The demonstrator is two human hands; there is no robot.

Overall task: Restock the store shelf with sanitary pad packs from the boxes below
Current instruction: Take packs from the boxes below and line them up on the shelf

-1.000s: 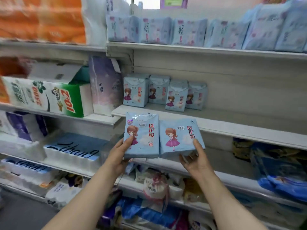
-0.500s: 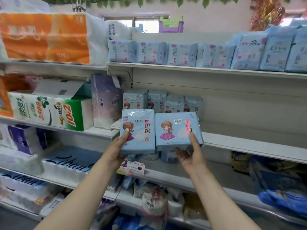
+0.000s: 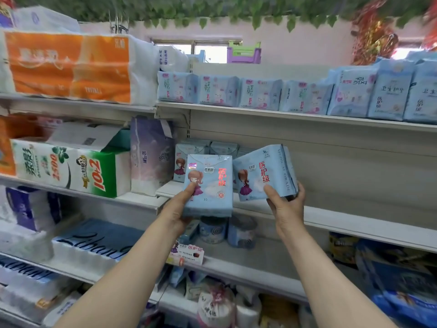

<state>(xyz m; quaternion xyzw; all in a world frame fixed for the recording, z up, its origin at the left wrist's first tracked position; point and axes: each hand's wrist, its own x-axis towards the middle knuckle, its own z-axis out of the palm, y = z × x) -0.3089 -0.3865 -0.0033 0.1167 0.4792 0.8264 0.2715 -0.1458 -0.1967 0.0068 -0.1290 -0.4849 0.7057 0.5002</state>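
Both packs have climbed since a moment ago: they now sit at the centre of the frame level with the middle shelf point(image 3: 354, 221), and the right one has tipped clockwise and drawn apart from its partner. Your left hand point(image 3: 179, 209) pinches the left pack point(image 3: 209, 185) from below, thumb on the printed face and fingers hidden behind it, holding it upright just in front of the shelf lip. Your right hand point(image 3: 287, 204) clamps the tilted right pack point(image 3: 264, 171) at its lower right corner, thumb on the front, fingers wrapped round the edge. Behind them, at centre, the row of matching packs point(image 3: 201, 147) stands against the back panel, with bare shelf running off to the right. To do this well, I'd judge you should level the right pack first, then set it upright just beside the last standing pack, face outward. Follow with the left pack beside it. Lower each base flat before letting go, since a soft pack released on a tilt will likely topple.
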